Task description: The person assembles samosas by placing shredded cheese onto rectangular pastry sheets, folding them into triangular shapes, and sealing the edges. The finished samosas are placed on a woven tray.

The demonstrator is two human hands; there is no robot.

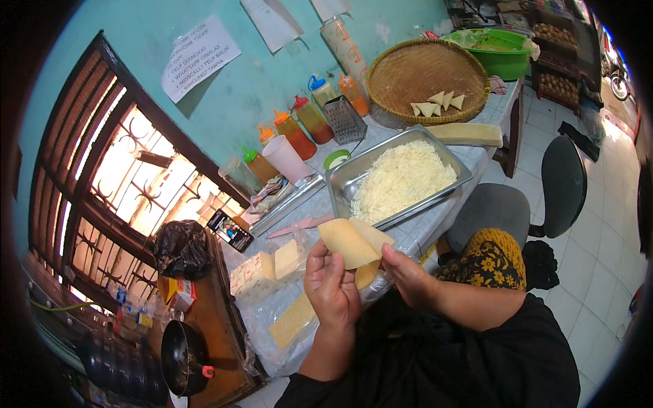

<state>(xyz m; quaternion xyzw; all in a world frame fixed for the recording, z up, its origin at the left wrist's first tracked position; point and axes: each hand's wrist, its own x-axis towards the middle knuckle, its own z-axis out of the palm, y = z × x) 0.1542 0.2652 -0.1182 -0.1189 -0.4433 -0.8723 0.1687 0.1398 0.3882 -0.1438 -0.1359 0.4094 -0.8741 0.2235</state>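
Observation:
Between my two hands is a pale yellow pastry wrapper strip, folded over itself (350,246). My left hand (332,292) grips its left side, thumb in front. The right hand (408,275) pinches its right edge between thumb and fingers. Whether filling lies inside the fold is hidden. Below the left hand, another wrapper strip (292,321) lies flat on clear plastic. Just beyond my hands stands a metal tray (340,197) heaped with grated white cheese (408,175). Left of my hands sit a cheese block (253,273) in printed wrap and a smaller pale piece (289,258).
A pink knife (299,226) lies beside the tray. Sauce bottles (292,134), a box grater (345,119) and a pink cup (284,158) line the wall. Farther right, a woven bamboo tray (415,71) bears several folded triangles (435,104). A phone (230,231) leans at left; a chair (490,214) stands right.

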